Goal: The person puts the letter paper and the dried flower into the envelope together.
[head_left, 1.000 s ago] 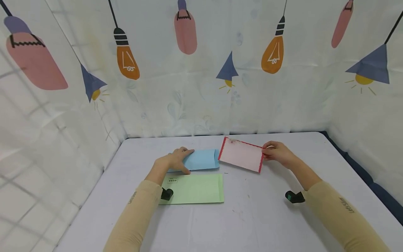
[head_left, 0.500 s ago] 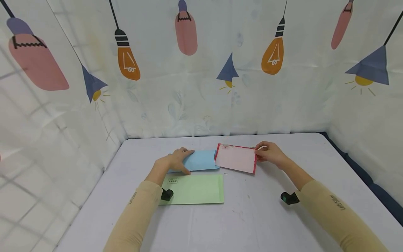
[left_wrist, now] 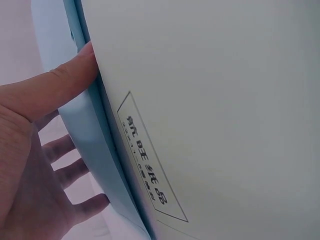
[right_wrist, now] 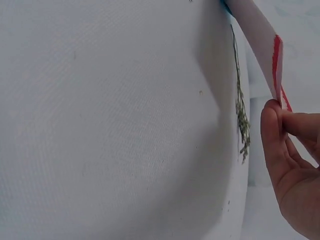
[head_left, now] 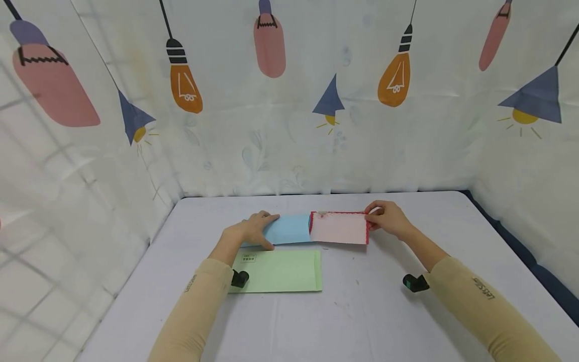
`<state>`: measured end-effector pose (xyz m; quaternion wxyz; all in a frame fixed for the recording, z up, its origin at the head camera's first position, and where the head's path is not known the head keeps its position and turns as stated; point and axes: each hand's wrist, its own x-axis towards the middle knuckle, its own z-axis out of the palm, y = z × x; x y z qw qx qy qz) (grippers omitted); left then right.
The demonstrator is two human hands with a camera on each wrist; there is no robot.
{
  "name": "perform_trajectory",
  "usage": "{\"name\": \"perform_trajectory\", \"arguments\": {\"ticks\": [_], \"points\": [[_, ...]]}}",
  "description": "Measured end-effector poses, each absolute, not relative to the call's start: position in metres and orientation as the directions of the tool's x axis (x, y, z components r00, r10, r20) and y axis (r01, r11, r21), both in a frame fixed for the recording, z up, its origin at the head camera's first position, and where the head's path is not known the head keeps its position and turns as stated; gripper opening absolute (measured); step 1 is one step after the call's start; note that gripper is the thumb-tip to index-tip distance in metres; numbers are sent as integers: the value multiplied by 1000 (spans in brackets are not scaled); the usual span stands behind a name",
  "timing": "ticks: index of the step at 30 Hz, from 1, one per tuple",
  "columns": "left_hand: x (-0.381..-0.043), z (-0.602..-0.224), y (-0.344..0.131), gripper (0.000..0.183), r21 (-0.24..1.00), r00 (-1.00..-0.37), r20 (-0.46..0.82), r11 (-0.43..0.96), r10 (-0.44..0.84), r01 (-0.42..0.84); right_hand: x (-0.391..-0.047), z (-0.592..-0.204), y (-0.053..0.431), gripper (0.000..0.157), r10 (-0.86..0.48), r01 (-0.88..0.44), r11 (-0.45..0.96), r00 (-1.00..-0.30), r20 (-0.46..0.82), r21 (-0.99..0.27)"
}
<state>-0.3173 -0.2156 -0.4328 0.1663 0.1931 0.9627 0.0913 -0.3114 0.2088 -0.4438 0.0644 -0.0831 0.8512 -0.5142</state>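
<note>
My left hand [head_left: 253,229] spans the blue envelope [head_left: 291,229], thumb at its near edge and fingers at the far edge. In the left wrist view, the thumb presses along the blue envelope's edge, close beside the green envelope [left_wrist: 215,120] with printed writing. My right hand [head_left: 389,218] pinches the right end of a pale pink card [head_left: 339,229] with a red border. The card's left end sits at the blue envelope's right-hand mouth. Seen from the right wrist, the card [right_wrist: 257,37] bends upright, thumb and fingertips meeting on its corner.
A green sprig [right_wrist: 241,115] shows below the card in the right wrist view. The green envelope lies flat in front of the blue one on the white table [head_left: 362,311]. A patterned curtain [head_left: 289,141] stands behind the table.
My right hand has brought the pink card left and turned it level, so its left end now meets the blue envelope's mouth. The left hand has stayed in place.
</note>
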Motion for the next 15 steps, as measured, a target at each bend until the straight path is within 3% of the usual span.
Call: {"name": "perform_trajectory", "arguments": {"ticks": [15], "points": [[-316,-430,-214,101,237,-869,-294,911,398,338,-317,-443,195,14,-210,-78,541,-977,-45,-837]]}}
